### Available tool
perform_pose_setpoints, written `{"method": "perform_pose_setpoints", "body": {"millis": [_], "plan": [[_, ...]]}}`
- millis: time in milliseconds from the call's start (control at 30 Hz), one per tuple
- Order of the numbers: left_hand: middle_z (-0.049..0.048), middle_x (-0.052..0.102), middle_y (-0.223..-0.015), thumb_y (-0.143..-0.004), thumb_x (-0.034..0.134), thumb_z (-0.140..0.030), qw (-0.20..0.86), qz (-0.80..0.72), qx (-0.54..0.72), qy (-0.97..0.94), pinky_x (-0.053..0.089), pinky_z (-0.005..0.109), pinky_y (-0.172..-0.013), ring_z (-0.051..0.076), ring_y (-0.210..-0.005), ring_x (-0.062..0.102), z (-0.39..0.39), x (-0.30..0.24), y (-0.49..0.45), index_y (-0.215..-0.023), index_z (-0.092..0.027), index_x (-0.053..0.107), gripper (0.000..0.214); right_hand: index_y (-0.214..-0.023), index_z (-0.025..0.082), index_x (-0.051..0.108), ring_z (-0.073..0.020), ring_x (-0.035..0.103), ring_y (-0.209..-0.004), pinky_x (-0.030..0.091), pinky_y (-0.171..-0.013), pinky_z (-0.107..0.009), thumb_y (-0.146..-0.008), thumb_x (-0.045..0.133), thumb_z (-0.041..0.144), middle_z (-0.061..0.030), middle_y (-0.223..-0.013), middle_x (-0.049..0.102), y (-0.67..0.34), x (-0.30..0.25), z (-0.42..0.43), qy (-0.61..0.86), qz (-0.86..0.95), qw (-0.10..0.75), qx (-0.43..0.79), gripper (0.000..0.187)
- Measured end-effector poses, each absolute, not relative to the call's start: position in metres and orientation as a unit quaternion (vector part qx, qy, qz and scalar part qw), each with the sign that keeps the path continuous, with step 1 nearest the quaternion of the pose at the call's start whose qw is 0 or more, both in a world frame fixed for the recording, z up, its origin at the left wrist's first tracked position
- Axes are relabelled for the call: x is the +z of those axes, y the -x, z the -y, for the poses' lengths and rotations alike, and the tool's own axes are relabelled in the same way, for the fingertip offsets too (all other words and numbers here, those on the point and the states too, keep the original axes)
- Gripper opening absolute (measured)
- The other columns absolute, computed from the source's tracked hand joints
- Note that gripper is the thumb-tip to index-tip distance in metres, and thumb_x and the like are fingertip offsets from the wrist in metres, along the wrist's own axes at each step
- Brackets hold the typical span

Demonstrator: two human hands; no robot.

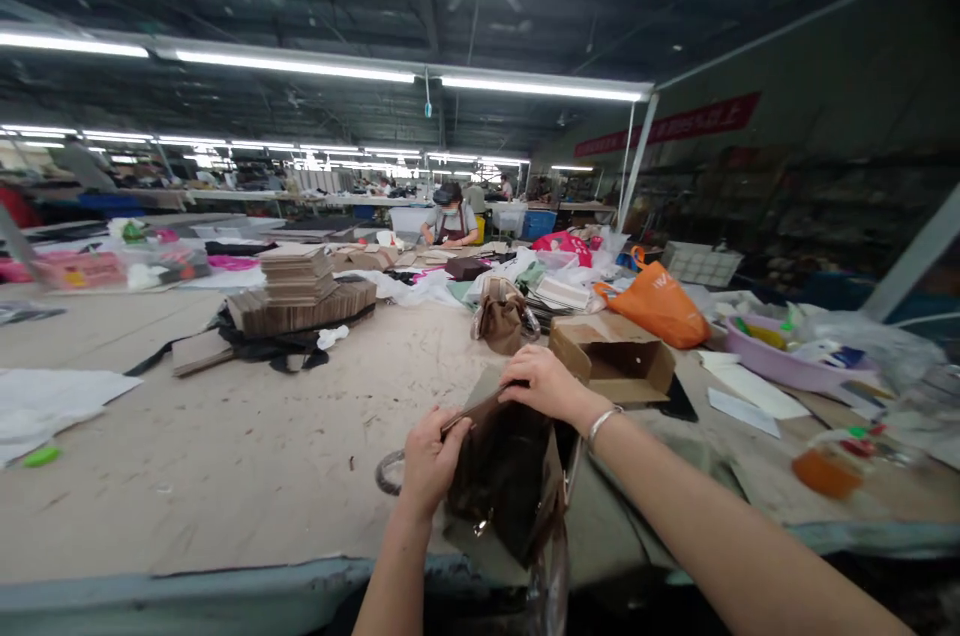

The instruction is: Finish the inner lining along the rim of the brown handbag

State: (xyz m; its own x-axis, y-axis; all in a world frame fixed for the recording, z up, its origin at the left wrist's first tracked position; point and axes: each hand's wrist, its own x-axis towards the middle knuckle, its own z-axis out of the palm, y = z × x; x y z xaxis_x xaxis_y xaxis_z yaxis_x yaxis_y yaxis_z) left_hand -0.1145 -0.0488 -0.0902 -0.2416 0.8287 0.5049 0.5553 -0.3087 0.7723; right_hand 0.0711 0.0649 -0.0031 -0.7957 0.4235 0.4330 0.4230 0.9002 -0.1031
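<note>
Bag (pixel 517 481), brown, mouth open, sits at the near edge of the worktop (pixel 225 456), right of centre; cannot tell whether its base is fully supported.

Left hand (pixel 431 456): thumb and fingers closed in a pinch on the left end of the bag's rim. Right hand (pixel 544 381): fingers curled over the far end of the same rim; its thumb is hard to make out.

Likely troubles, as I judge them. Only a thin strip of rim is held, so an uneven pull could crease or skew it, or let it slip from the pinch. One wrapped handle (pixel 551 581) droops on the near side; if it snags on the worktop's edge, the bag could tip. A metal fitting (pixel 481 527) shows at the mouth and might scratch the material if the sides fold together. The bracelet (pixel 602 426) on the right wrist could scuff the bag too.

Box (pixel 622 356) stands just beyond the right hand; a wide swing could knock it. Bottle (pixel 829 469), blurred, orange, near right: an elbow might topple it, and a spill could stain.
</note>
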Motion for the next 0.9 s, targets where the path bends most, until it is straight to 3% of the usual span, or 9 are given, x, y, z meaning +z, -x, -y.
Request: {"method": "perform_pose_setpoints", "body": {"millis": [167, 300, 533, 633, 900], "plan": [[0.0023, 0.07, -0.088, -0.084, 0.049, -0.029, 0.144, -0.587, 0.519, -0.604, 0.047, 0.026, -0.078, 0.016, -0.085, 0.062, 0.06, -0.074, 0.116, -0.091, -0.019, 0.067, 0.022, -0.076, 0.024, 0.072, -0.0125, 0.057, -0.07, 0.035, -0.073, -0.025, -0.073, 0.071, 0.039, 0.0023, -0.071, 0.068, -0.074, 0.004, -0.052, 0.28, 0.94, 0.189, 0.04, 0.016], [0.0017, 0.07, -0.086, -0.084, 0.049, -0.029, 0.141, -0.606, 0.485, -0.615, 0.045, 0.026, -0.077, 0.016, -0.083, 0.062, 0.076, -0.062, 0.12, -0.09, -0.019, 0.067, 0.022, -0.074, 0.024, 0.072, -0.0133, 0.058, -0.069, 0.035, -0.076, -0.026, -0.071, 0.07, 0.043, 0.0018, -0.07, 0.069, -0.071, 0.01, -0.04, 0.276, 0.947, 0.164, 0.026, 0.02], [0.002, 0.07, -0.093, -0.078, 0.055, -0.032, 0.173, -0.617, 0.401, -0.655, 0.046, 0.03, -0.081, 0.018, -0.087, 0.061, 0.081, -0.041, 0.124, -0.098, -0.021, 0.067, 0.025, -0.077, 0.023, 0.073, -0.0119, 0.055, -0.06, 0.032, -0.053, -0.021, -0.071, 0.068, 0.039, 0.0014, -0.065, 0.067, -0.07, 0.008, -0.039, 0.318, 0.934, 0.146, 0.076, 0.018], [0.0026, 0.07, -0.095, -0.079, 0.054, -0.035, 0.191, -0.616, 0.41, -0.645, 0.046, 0.031, -0.083, 0.019, -0.089, 0.062, 0.073, -0.041, 0.122, -0.096, -0.021, 0.069, 0.027, -0.076, 0.022, 0.073, -0.0123, 0.056, -0.062, 0.033, -0.054, -0.021, -0.07, 0.069, 0.038, 0.0008, -0.067, 0.068, -0.071, 0.007, -0.04, 0.31, 0.934, 0.153, 0.089, 0.018], [0.0011, 0.07, -0.078, -0.08, 0.051, -0.031, 0.135, -0.667, 0.391, -0.619, 0.045, 0.026, -0.071, 0.016, -0.074, 0.061, 0.067, -0.043, 0.117, -0.084, -0.019, 0.07, 0.023, -0.079, 0.023, 0.073, -0.0157, 0.06, -0.071, 0.035, -0.059, -0.023, -0.071, 0.067, 0.043, -0.0015, -0.074, 0.07, -0.073, 0.008, -0.038, 0.308, 0.939, 0.145, 0.054, 0.022]]}}
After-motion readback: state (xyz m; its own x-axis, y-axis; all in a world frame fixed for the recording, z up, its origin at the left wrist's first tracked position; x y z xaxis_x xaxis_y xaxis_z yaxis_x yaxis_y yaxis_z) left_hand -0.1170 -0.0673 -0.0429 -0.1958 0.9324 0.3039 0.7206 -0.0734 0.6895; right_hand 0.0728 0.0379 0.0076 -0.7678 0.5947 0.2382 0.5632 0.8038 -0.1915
